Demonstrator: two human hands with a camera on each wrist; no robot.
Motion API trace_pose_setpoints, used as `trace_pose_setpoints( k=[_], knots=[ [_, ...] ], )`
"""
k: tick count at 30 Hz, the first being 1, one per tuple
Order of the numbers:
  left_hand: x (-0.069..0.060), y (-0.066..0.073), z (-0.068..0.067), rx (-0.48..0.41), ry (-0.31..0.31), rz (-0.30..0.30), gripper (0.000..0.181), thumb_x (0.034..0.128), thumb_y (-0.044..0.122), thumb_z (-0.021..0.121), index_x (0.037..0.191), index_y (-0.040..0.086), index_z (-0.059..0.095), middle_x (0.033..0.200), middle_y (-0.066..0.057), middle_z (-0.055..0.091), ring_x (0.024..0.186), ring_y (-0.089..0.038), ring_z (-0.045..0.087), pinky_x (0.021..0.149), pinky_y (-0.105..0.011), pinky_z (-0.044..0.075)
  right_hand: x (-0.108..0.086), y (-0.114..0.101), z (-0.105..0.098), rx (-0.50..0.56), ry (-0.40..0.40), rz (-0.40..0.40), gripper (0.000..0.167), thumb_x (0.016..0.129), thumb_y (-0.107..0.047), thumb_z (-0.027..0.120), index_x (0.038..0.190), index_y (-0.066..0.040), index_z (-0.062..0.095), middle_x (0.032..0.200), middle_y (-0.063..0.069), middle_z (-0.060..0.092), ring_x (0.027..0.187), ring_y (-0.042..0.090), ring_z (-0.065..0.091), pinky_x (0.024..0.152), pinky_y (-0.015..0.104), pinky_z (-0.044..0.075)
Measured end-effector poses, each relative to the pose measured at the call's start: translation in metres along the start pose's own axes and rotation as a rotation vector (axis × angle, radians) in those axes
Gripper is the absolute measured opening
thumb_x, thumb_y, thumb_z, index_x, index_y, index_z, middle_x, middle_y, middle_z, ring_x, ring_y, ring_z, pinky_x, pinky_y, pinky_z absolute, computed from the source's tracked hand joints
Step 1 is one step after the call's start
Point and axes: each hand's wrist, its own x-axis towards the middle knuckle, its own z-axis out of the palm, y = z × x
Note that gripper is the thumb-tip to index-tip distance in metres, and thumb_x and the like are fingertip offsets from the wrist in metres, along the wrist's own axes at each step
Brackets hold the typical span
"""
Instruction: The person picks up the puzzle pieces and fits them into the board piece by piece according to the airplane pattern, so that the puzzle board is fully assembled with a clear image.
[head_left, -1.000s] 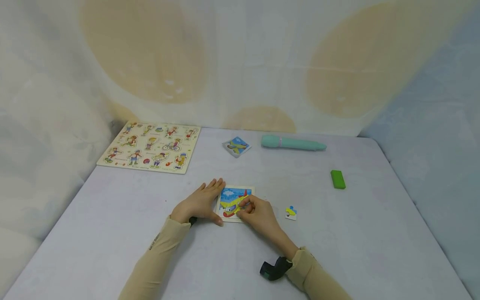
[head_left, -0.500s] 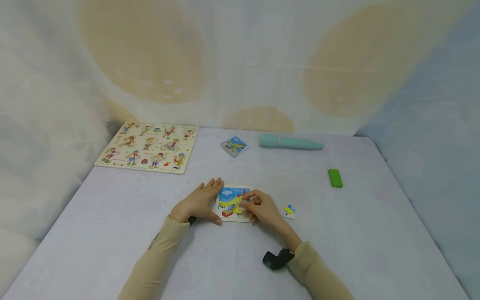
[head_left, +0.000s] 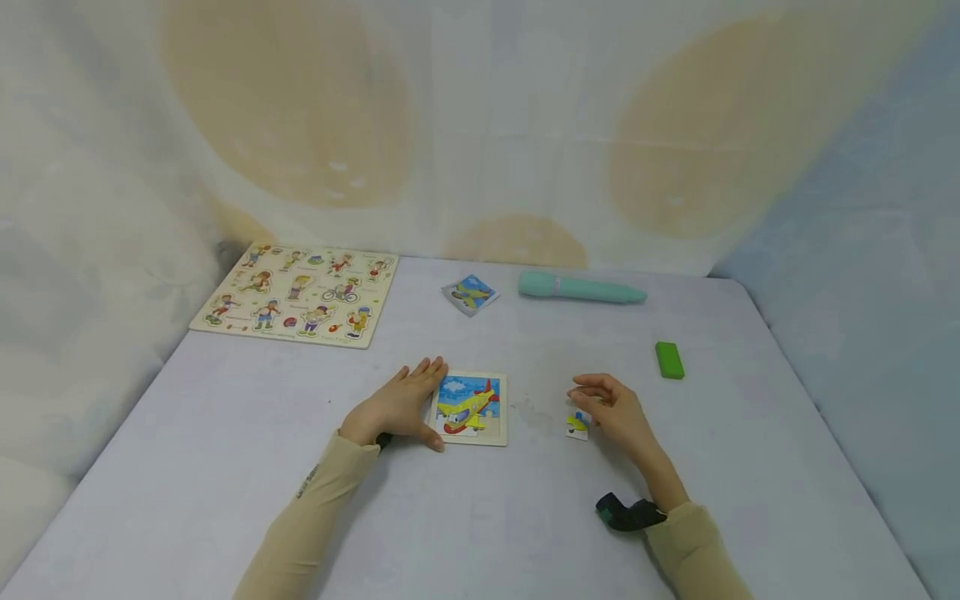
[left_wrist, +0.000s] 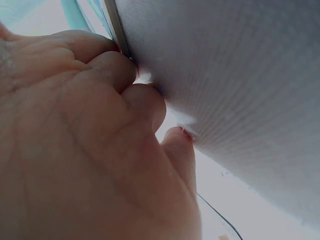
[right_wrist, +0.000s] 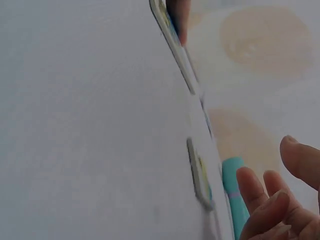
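A small framed airplane jigsaw puzzle (head_left: 492, 431) lies on the table, with a bare patch at the lower right of its picture. My left hand (head_left: 397, 408) lies along its left edge, fingers and thumb spread; up close in the left wrist view the fingers touch the frame's side (left_wrist: 114, 27). One loose puzzle piece (head_left: 576, 431), yellow, blue and white, lies to the right of the frame. Just over this piece hovers my right hand (head_left: 618, 417), its fingers loosely bent. In the right wrist view thumb and fingers are apart with nothing between them, beside the piece (right_wrist: 200, 175).
At the back left lies a wooden board (head_left: 296, 296) with sports figures. A small airplane picture card (head_left: 471, 294) and a mint-green pen-shaped object (head_left: 581, 287) lie along the back. A green block (head_left: 670, 360) is farther right. Cloth walls close off the back and sides.
My right hand has left the framed puzzle and moved right to the loose piece, its fingers parting. My left hand has stayed at the frame's left edge.
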Motion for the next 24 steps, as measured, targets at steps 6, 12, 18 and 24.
trace_pose_setpoints(
  k=[6, 12, 18, 24],
  knots=[
    [0.001, -0.001, 0.001, 0.010, 0.002, -0.007, 0.122, 0.0650, 0.044, 0.088, 0.154, 0.001, 0.017, 0.163, -0.016, 0.011, 0.152, -0.033, 0.006, 0.123, -0.055, 0.006, -0.011, 0.020, -0.016, 0.041, 0.039, 0.047, 0.039, 0.095, -0.027, 0.062, 0.126, -0.002, 0.056, 0.115, 0.014, 0.069, 0.050, 0.004, 0.041, 0.045, 0.019, 0.039],
    [0.003, 0.001, 0.001, 0.006, -0.001, -0.003, 0.122, 0.0653, 0.044, 0.087, 0.154, 0.001, 0.016, 0.163, -0.015, 0.010, 0.152, -0.033, 0.005, 0.123, -0.054, 0.005, -0.012, 0.023, -0.015, -0.033, -0.004, 0.007, 0.040, 0.090, -0.022, 0.069, 0.124, -0.004, 0.058, 0.120, 0.021, 0.066, 0.051, 0.005, 0.041, 0.045, 0.020, 0.040],
    [0.003, 0.002, 0.000, 0.004, 0.000, 0.009, 0.121, 0.0656, 0.043, 0.087, 0.154, 0.000, 0.017, 0.163, -0.017, 0.011, 0.152, -0.034, 0.006, 0.122, -0.056, 0.006, -0.012, 0.025, -0.015, -0.077, -0.006, -0.016, 0.040, 0.087, -0.017, 0.072, 0.124, -0.005, 0.059, 0.119, 0.020, 0.067, 0.056, 0.005, 0.042, 0.049, 0.019, 0.039],
    [0.002, 0.001, 0.001, 0.013, -0.004, -0.008, 0.121, 0.0660, 0.044, 0.087, 0.154, 0.001, 0.016, 0.163, -0.016, 0.010, 0.152, -0.033, 0.006, 0.123, -0.055, 0.006, -0.011, 0.028, -0.011, -0.124, -0.013, -0.042, 0.041, 0.085, -0.013, 0.074, 0.123, -0.007, 0.060, 0.117, 0.016, 0.069, 0.064, 0.007, 0.047, 0.057, 0.018, 0.041]
  ],
)
